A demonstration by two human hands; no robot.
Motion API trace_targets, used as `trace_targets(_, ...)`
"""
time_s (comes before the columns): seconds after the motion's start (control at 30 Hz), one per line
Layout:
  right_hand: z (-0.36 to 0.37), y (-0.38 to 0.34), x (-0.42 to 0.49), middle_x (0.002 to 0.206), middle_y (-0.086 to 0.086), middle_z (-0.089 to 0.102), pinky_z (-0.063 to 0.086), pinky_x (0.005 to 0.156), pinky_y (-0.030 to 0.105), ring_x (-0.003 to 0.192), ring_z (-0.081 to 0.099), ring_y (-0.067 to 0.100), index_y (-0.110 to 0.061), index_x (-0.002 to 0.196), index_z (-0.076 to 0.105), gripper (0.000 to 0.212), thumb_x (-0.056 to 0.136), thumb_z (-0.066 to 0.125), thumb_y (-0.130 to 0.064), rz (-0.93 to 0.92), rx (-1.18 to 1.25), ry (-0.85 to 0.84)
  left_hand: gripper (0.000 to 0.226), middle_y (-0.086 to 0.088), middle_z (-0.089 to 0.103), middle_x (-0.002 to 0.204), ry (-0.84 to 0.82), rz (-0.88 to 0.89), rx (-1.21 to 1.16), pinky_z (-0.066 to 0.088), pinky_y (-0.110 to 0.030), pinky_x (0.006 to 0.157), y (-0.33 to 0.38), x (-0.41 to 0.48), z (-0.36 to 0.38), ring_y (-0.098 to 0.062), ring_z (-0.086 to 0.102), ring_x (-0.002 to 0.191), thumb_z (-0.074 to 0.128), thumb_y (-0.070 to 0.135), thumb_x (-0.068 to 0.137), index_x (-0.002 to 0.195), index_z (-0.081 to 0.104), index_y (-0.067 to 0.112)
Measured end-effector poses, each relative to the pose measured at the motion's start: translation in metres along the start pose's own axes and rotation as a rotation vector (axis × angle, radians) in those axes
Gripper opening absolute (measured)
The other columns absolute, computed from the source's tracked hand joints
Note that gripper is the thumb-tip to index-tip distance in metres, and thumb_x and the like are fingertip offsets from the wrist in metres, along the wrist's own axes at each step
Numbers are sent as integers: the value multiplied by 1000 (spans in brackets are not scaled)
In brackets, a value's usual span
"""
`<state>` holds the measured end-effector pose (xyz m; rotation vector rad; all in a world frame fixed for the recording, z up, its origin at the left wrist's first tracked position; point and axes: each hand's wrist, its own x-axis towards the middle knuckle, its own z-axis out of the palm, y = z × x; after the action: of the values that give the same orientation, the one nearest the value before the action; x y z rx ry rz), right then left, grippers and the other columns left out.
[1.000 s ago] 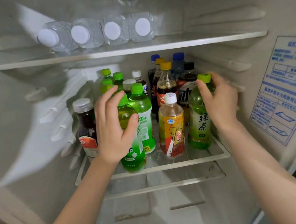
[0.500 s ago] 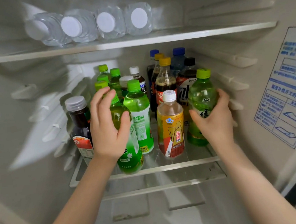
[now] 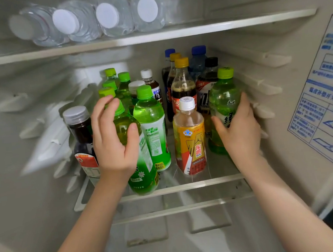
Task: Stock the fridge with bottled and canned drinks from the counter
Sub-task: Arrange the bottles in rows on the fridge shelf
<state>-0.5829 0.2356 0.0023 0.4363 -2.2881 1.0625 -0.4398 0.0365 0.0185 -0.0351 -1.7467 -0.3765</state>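
Both forearms rise from the bottom edge, elbows cut off. The left hand (image 3: 112, 145) wraps the front green bottle (image 3: 144, 174), thumb across its face and fingers curled over its shoulder, so most of the cap is hidden. The bottle leans a little at the front rim of the glass shelf (image 3: 197, 184); whether its base sits on the glass I cannot tell. The right hand (image 3: 240, 133) grips the right green bottle (image 3: 223, 102) low on its body, thumb laid across the front, fingers out of sight behind it near the fridge wall. That bottle stands upright at the shelf's right side. Between the hands stand an orange-labelled bottle (image 3: 190, 141) and a pale green bottle (image 3: 152, 127), neither touched. Left of the left wrist is a dark bottle (image 3: 79, 132), its label partly covered. Behind, a cola bottle (image 3: 182, 89) and more capped bottles overlap, labels hard to read. On the upper shelf (image 3: 193, 28) water bottles (image 3: 108, 17) lie caps outward, the leftmost blurred. A blue sticker (image 3: 325, 94) on the right wall is cut off, its text illegible.
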Motion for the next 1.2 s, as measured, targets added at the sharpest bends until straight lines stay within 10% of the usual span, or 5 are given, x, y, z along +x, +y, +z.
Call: trace_targets(1.2, -2, -8, -7, 143, 9, 43, 41, 102, 42, 128, 44, 27, -12, 148, 17, 75, 88, 60, -28, 125, 198, -126, 44, -17, 40, 137, -110, -72, 1, 29, -29, 114, 12, 4, -2, -21, 38, 131, 52, 15, 89, 130, 45, 2)
